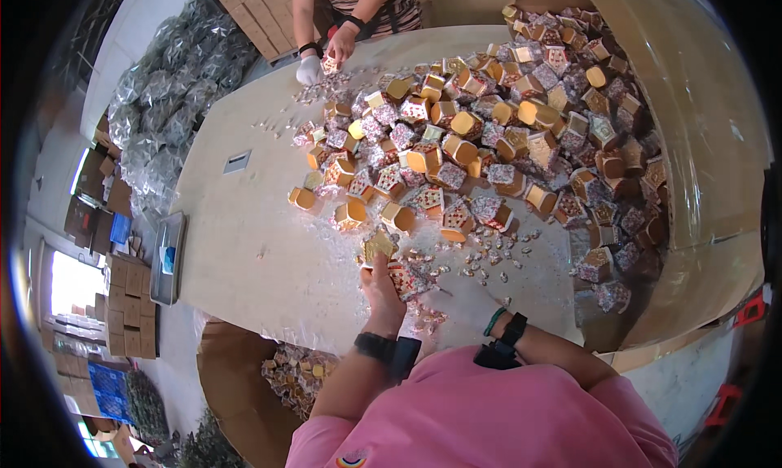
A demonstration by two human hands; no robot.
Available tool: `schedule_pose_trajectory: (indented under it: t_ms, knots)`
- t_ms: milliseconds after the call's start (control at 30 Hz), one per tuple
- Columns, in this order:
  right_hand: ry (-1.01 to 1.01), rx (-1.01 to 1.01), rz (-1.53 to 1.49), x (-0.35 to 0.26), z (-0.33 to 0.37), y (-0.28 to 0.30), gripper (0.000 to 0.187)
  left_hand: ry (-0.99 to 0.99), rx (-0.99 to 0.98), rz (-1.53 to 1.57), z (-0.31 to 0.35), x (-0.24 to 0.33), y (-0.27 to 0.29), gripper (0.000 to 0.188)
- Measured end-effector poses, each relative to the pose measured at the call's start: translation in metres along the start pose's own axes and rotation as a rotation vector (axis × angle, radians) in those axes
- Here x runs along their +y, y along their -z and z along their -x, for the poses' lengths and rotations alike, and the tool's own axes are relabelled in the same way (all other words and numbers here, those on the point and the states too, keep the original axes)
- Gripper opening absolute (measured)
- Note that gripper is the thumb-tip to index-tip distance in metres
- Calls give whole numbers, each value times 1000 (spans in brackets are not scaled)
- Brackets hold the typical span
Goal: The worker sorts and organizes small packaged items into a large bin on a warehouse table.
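My bare left hand (381, 295) grips a small house-shaped ornament (403, 279) with red-and-white patterned sides, held just above the table's near edge; a golden tan part (378, 246) shows above the thumb. Close beside it is my right hand (466, 303) in a white glove, its fingers pale and indistinct near the ornament. Whether they hold anything cannot be made out. Beyond my hands spreads a large heap of similar house-shaped ornaments (464, 124), with tan bases and glittery speckled roofs. Several tiny shiny silvery pieces (489, 260) lie scattered right of my left hand.
The heap runs into a large cardboard box (700, 142) at the right. Another carton (218, 370) of ornaments stands below the pale table (228, 248). A metal tray (168, 260) borders its left side. Across it, a co-worker's hands (326, 61) handle an ornament. Clear plastic bags (175, 77) are piled beyond.
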State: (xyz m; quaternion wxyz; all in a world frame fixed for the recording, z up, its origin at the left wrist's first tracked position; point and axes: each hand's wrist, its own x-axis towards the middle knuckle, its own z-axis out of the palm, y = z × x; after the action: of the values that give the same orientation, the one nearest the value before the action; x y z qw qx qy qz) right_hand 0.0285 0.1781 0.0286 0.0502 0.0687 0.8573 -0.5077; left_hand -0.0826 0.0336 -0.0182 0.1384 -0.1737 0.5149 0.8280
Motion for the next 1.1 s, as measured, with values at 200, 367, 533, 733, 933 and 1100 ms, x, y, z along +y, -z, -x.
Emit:
schedule_pose_trajectory:
  t_ms: [200, 367, 533, 733, 933, 1100]
  knots:
    - [218, 15, 550, -23, -4, 15, 49, 44, 85, -45, 13, 3, -1, 31]
    - [216, -272, 594, -33, 3, 8, 50, -15, 4, -385, 1, -3, 24, 31]
    - [286, -437, 571, -24, 1, 0, 41, -72, -133, -471, 13, 9, 23, 28]
    - [271, -237, 114, 4, -2, -9, 32, -124, 4, -351, 11, 45, 67, 26]
    - [-8, -123, 75, 57, 2, -6, 28, -462, 499, -487, 18, 116, 254, 23]
    - [-56, -47, -61, 56, 1, 0, 25, -764, 1192, -1651, 45, 127, 285, 46]
